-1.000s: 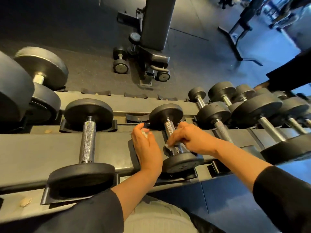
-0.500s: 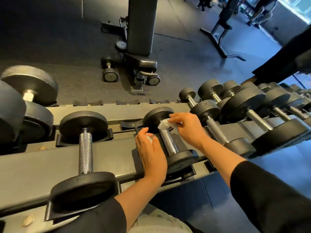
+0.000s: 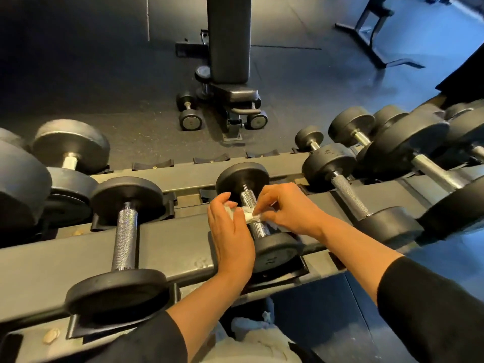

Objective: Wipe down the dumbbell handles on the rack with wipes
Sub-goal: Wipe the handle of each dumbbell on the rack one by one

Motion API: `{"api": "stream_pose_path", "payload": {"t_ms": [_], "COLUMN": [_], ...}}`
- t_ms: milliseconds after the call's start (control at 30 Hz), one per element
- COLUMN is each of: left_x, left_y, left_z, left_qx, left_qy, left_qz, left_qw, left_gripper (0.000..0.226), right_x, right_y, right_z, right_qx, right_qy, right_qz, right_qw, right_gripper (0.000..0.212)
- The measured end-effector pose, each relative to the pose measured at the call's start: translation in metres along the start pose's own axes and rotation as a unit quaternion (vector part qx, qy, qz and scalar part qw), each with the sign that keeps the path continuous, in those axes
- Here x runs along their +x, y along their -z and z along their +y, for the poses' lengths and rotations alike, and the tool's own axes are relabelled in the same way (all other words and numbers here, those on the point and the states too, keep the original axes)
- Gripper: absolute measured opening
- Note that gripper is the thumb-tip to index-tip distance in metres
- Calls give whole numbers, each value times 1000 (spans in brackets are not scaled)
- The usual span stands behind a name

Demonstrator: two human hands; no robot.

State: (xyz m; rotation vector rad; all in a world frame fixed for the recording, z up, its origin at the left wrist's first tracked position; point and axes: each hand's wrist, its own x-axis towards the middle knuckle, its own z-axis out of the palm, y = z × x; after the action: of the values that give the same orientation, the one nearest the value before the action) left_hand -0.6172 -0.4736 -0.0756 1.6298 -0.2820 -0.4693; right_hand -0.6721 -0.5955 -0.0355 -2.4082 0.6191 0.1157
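White wipe in both hands' grip.

Both hands forward, fingers curled.

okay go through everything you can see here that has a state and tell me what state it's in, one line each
Left hand: holds a crumpled wipe, beside the handle.
Right hand: pinches the wipe against the handle.
Handle: wipe across its middle.
Middle dumbbell: seated in its rack cradle.
Left dumbbell: on the rack, untouched.
Right dumbbell: on the rack, untouched.
Bench: on the floor behind the rack.
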Motion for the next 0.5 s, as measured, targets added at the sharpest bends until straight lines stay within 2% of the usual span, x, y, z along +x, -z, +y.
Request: {"api": "stream_pose_path", "payload": {"t_ms": [133, 267, 333, 400, 500], "left_x": [-1, -5, -5, -6, -7], "left_y": [-9, -13, -15, -16, -24], "left_z": [1, 8, 11, 15, 25], "left_qx": [49, 90, 120, 137, 180], "left_qy": [-11, -37, -51, -52, -80], "left_qz": [63, 83, 80, 92, 109], "left_qw": [997, 992, 988, 985, 974], "left_gripper": [24, 20, 18, 19, 17], "right_x": [-14, -11, -2, 9, 29], "right_y": [7, 12, 18, 23, 21], "right_z": [18, 31, 39, 48, 60], "right_qx": [116, 124, 119, 106, 37], "right_qy": [12, 50, 62, 34, -17], "right_qz": [-68, -103, -40, 41, 84], "right_qw": [991, 986, 990, 993, 996], "right_gripper": [13, 14, 14, 15, 20]}}
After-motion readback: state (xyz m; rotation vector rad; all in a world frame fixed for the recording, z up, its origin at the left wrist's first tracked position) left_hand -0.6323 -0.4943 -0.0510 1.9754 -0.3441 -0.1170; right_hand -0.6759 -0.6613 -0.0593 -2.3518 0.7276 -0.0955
